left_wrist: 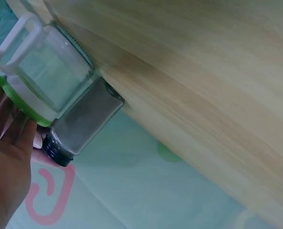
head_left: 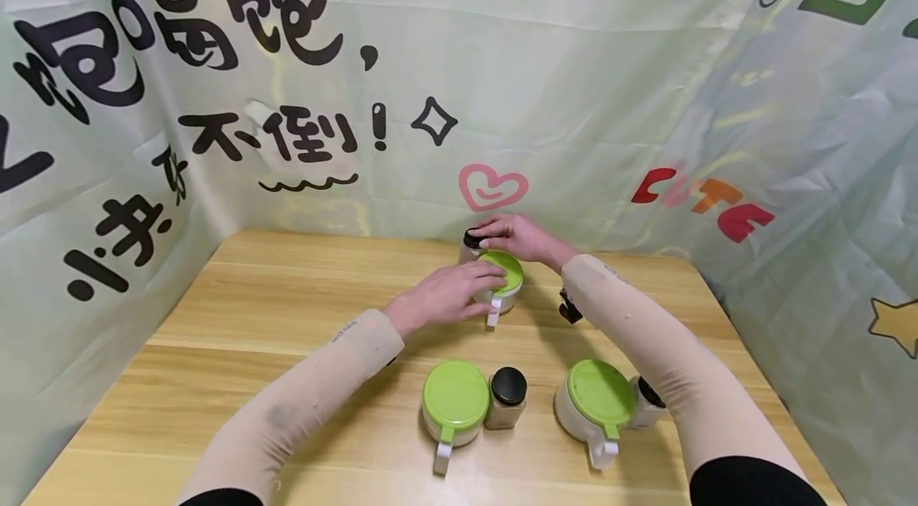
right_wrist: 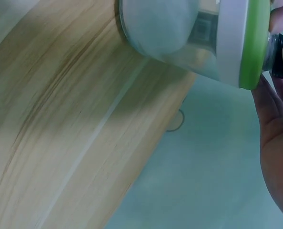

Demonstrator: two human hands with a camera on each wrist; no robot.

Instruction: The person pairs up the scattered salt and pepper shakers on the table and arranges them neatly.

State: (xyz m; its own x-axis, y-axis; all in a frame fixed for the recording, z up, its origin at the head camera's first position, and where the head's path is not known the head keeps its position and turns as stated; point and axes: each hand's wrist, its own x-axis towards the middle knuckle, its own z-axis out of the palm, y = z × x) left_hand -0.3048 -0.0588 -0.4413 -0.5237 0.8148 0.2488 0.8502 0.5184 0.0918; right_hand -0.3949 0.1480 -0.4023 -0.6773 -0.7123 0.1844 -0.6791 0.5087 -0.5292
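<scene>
Toward the back of the table stands a clear seasoning jar with a green lid [head_left: 511, 267] and a white handle [left_wrist: 29, 40]. My left hand [head_left: 448, 292] holds this jar from above, fingers over the lid and thumb low beside the handle. Just behind it is a small clear bottle [left_wrist: 86, 117] with a black cap [right_wrist: 280, 55]. My right hand [head_left: 519, 237] pinches that cap, its thumb against the cap's side. Jar and bottle stand close together, upright on the table. The left fingertips are partly hidden behind the lid in the left wrist view.
Nearer me stand two more green-lidded jars [head_left: 455, 396] [head_left: 601, 393], each with a black-capped bottle [head_left: 508, 398] [head_left: 648, 402] at its right. A printed cloth [head_left: 574, 92] hangs behind the wooden table [head_left: 287, 291]. My right forearm passes above the right-hand bottle.
</scene>
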